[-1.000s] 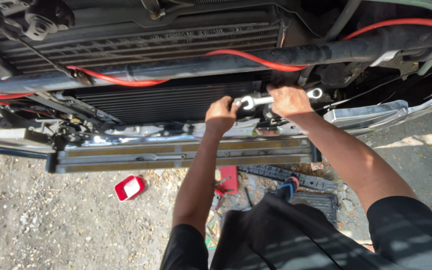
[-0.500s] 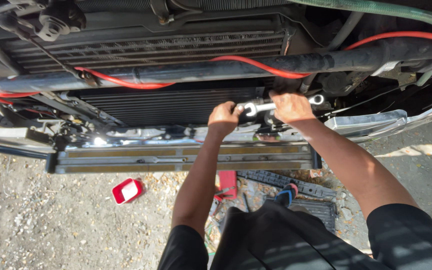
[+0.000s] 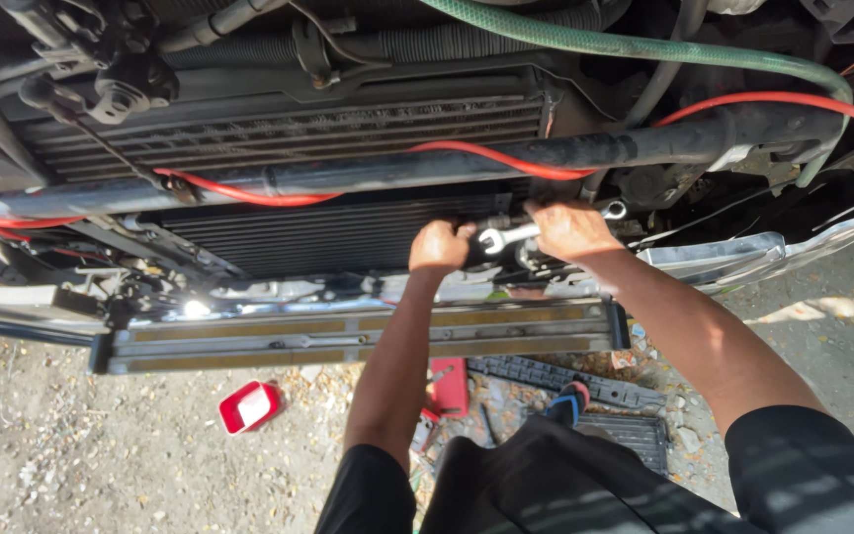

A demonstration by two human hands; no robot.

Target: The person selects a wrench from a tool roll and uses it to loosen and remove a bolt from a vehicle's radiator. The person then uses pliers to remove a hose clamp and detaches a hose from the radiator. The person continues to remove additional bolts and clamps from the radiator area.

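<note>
From the head view, both hands work at the front of a vehicle, below the dark crossbar (image 3: pixel 427 170) with the red cable (image 3: pixel 506 158) lying along it. The right hand (image 3: pixel 570 229) has its fingers curled tight around the shank of a silver spanner (image 3: pixel 516 235), whose open-jaw end shows just left of the knuckles while the ring end pokes out to the right. The left hand (image 3: pixel 439 245) is balled into a fist beside the spanner's open end, fingers pressed together on something dark; what it grips cannot be told. The spanner lies nearly level in front of the finned radiator (image 3: pixel 328 232), just above the long metal bumper beam (image 3: pixel 348 334).

Compared with half a second ago, the hands and spanner sit in almost the same spot against the radiator, the grip unchanged; the view has tipped slightly, so a green hose (image 3: pixel 644 47) now crosses more of the top. On the gravel below lie a red tray (image 3: pixel 249 407) and a black grille panel (image 3: pixel 565 376), as before.
</note>
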